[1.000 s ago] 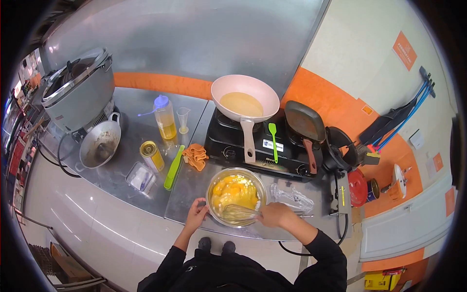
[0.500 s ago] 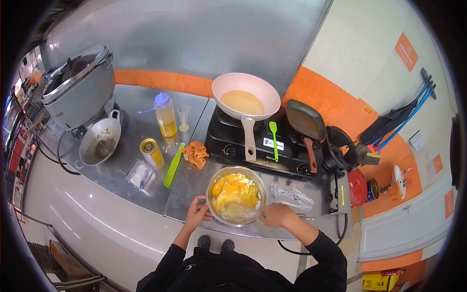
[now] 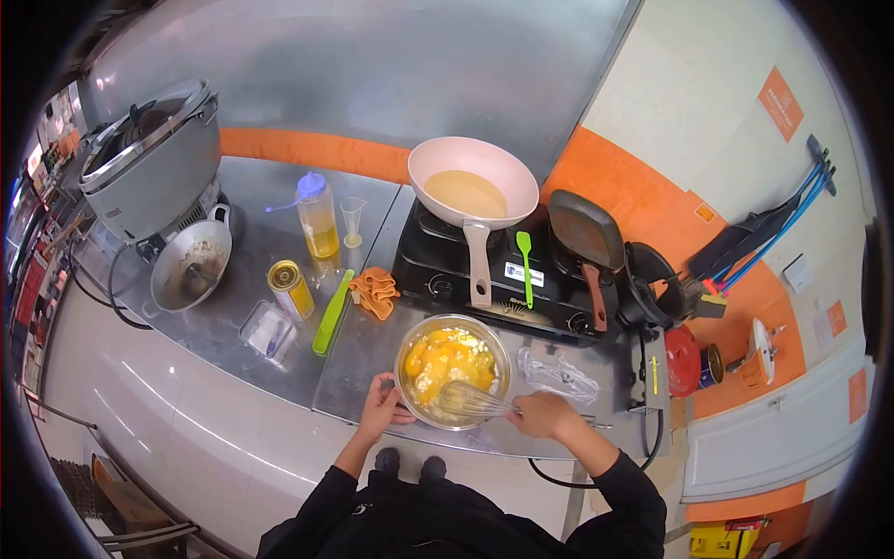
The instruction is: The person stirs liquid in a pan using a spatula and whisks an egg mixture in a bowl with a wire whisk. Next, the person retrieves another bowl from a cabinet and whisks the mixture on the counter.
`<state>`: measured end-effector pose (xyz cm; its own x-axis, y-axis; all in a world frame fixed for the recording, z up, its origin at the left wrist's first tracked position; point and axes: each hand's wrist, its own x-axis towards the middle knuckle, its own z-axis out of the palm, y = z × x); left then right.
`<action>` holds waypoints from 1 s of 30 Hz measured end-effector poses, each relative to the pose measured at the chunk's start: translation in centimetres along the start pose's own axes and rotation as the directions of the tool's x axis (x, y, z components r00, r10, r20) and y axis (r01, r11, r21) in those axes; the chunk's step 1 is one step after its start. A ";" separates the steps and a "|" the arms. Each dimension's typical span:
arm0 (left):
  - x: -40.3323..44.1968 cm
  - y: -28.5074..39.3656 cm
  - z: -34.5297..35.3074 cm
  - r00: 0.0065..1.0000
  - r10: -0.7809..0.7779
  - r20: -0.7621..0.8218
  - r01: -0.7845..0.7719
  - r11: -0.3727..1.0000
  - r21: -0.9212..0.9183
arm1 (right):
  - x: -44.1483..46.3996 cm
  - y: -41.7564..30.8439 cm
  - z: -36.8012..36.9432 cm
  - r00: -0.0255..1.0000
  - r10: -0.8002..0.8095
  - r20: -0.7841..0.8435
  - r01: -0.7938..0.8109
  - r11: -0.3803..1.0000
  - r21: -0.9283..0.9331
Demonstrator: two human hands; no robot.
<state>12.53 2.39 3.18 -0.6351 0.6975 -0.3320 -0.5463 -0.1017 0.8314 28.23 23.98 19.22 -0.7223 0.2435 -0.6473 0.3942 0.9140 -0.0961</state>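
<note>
A round metal mixing bowl (image 3: 504, 359) stands near the counter's front edge, holding eggs (image 3: 452, 363) with yellow yolk and small pale pieces. At its lower left, my left hand (image 3: 380, 406) grips the side of the bowl, thumb near the rim and fingers low against the wall. My right hand (image 3: 540, 414) is closed round the handle of a wire whisk (image 3: 470, 402). The whisk lies tilted over the bowl's right rim, its wires dipping into the egg. Fingers of the right hand are partly hidden beneath it.
Behind the bowl is a black gas stove (image 3: 438, 284) with a pink frying pan (image 3: 473, 182), a green brush (image 3: 525, 270) and a dark square pan (image 3: 585, 231). Crumpled plastic (image 3: 559, 375) lies right; an orange cloth (image 3: 375, 293), green spatula (image 3: 332, 314), can (image 3: 291, 291) and oil bottle (image 3: 319, 228) stand left.
My right hand has shifted slightly right with the whisk, whose wires show more clearly now. The egg looks a little more spread. My left hand stays at the bowl.
</note>
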 end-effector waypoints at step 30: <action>0.1 -0.4 -0.2 1.000 -0.018 0.007 0.018 0.999 0.044 | 5.4 2.5 4.8 0.977 0.094 -0.193 -0.020 0.935 0.355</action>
<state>12.55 2.32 2.75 -0.6211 0.7043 -0.3439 -0.5332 -0.0581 0.8440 28.01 26.06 11.87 -0.7779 0.3863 -0.4957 0.5845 0.7344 -0.3450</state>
